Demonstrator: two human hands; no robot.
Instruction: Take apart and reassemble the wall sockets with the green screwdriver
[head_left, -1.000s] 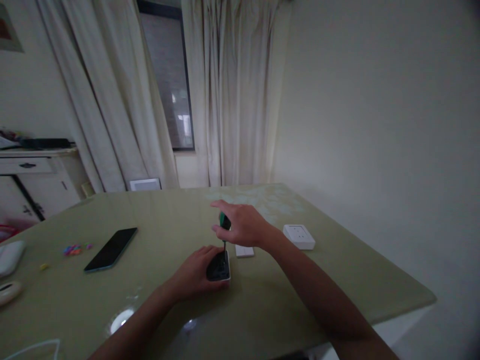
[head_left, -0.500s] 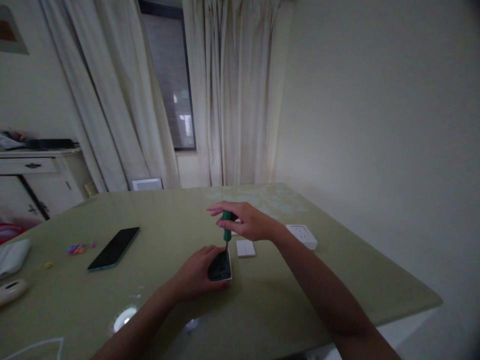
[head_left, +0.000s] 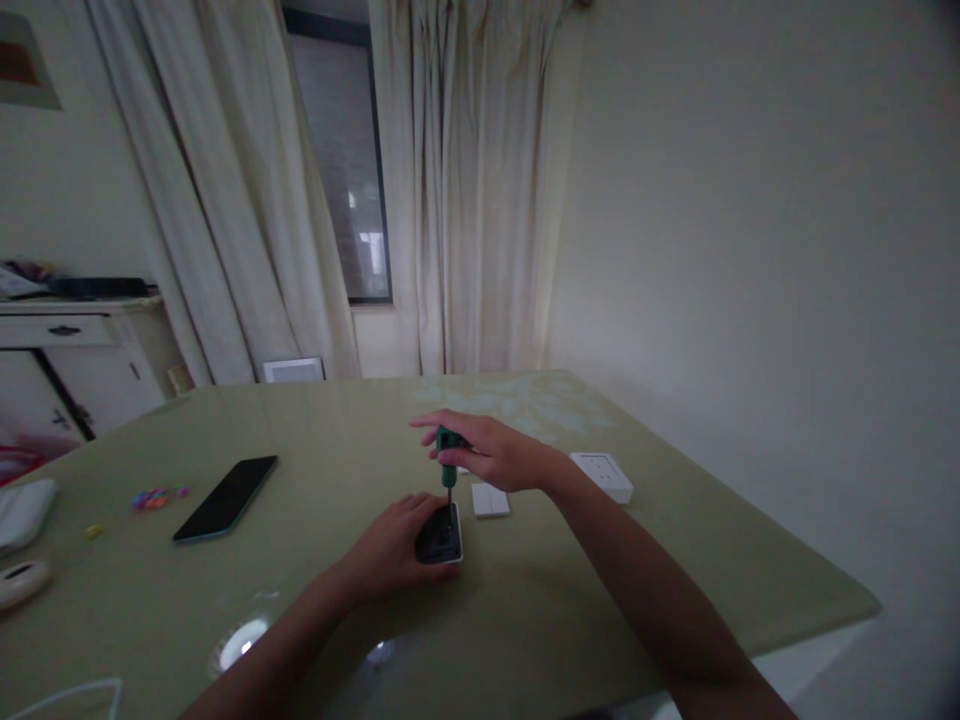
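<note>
Surface (head_left: 570,620): greenish, with a phone (head_left: 226,498) lying screen-up at left; near it are bright small pieces (head_left: 154,498) and a lone yellow piece (head_left: 94,531).
Right side: a white socket box (head_left: 602,476) stands beyond the right forearm; a flat white panel (head_left: 490,500) lies just beside the work.
In the way: the right hand (head_left: 491,452) partly hides another white item behind it, too covered to identify; the left hand (head_left: 390,545) covers one side of the open box (head_left: 437,540).
Open box: white rim, dark interior — it sits mid-surface, hollow side up.
Screwdriver (head_left: 448,472): green handle, thin shaft, nearly upright, its end inside the box; exact tip contact cannot be told.
Left hand: curved around the box, gripping its far and near edges.
Right hand: closed round the handle — forefinger stretched out past it.
</note>
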